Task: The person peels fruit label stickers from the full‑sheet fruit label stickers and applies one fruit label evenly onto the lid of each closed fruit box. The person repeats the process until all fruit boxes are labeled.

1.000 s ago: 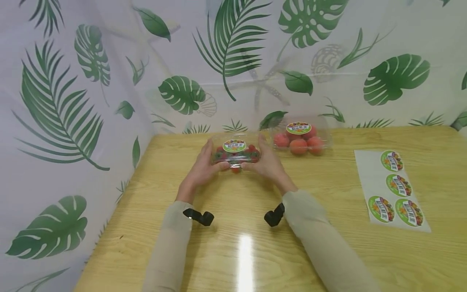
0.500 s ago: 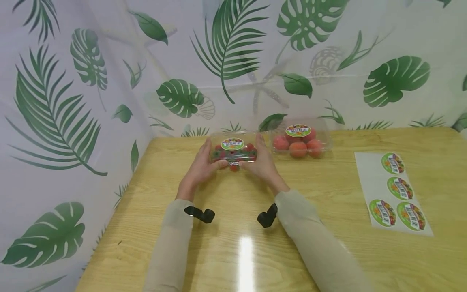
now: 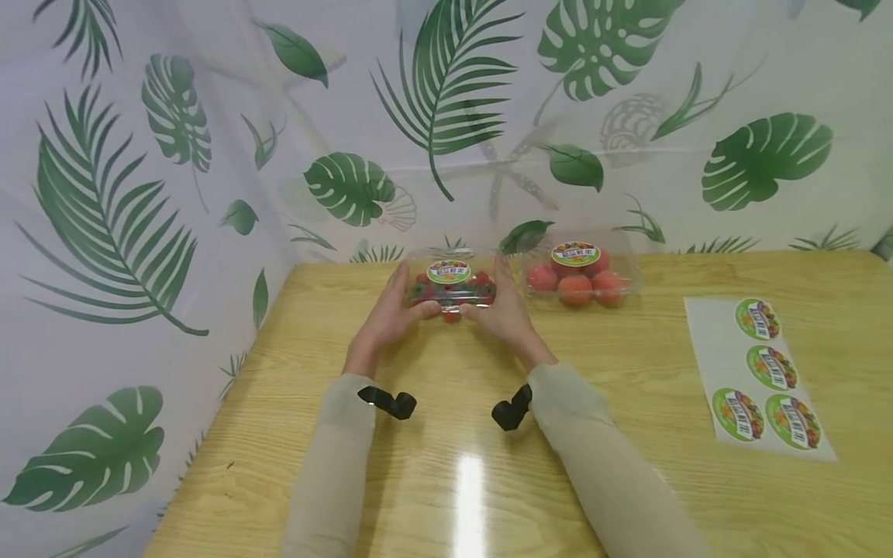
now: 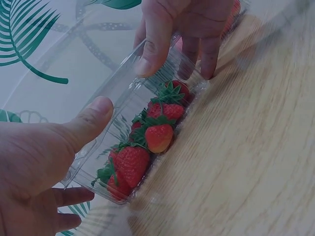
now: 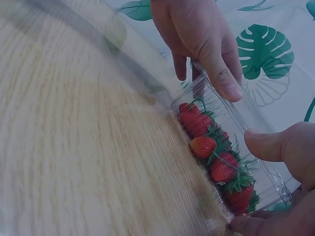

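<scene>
A clear plastic box of strawberries (image 3: 452,296), its lid down, stands at the back of the table with a round fruit sticker (image 3: 449,272) on top. My left hand (image 3: 386,314) grips its left end and my right hand (image 3: 508,314) its right end, thumbs along the front of the lid. In the left wrist view several strawberries (image 4: 133,164) show through the clear wall, and the left thumb (image 4: 93,115) lies against the lid edge. From the right wrist, the box (image 5: 266,189) appears close over the wood, with fingers at both ends.
Just right of it stands a second clear box (image 3: 631,271) of peach-like fruit, with a matching sticker (image 3: 576,254) on its lid. A white sheet (image 3: 708,333) bearing several round stickers lies on the right side of the table (image 3: 614,372). Leaf-print cloth (image 3: 474,201) hangs behind and at left.
Both hands have shifted the strawberry box slightly back toward the cloth, still gripping its ends. The right forearm has swung a little left. The head view has tilted slightly.
</scene>
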Motion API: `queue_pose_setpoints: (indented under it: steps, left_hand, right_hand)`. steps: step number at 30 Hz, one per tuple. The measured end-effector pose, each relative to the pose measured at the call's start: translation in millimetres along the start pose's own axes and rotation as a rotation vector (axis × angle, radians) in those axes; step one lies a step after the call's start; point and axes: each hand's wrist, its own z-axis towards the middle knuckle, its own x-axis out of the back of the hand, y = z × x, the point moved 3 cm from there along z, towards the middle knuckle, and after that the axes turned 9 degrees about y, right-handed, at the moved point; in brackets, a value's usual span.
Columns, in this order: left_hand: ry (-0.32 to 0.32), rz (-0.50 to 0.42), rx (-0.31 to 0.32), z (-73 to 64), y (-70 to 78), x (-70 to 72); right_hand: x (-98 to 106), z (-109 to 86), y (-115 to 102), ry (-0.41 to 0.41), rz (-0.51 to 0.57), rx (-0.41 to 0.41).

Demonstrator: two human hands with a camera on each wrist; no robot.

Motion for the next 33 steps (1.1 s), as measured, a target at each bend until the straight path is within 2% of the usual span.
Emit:
queue_pose_setpoints:
  steps: [6, 14, 22, 33]
  left_hand:
    - [0.005, 0.007, 0.014, 2.4, -5.3, 1.4]
    - [0.011, -0.068, 0.068, 6.3, -2.1, 1.0]
    - [0.025, -0.074, 0.086, 6.9, -3.9, 4.0]
    - [0.183, 0.036, 0.073, 11.8, 3.3, -1.0]
  right_hand:
    - [-7, 4.8, 4, 0.005, 0.028, 0.001]
    - [-6, 4.7, 7, -0.011, 0.197, -0.144]
    - [-11, 7.6, 8, -0.013, 0.251, -0.154]
    - [-10, 16.9, 7, 0.048, 0.343, -0.158]
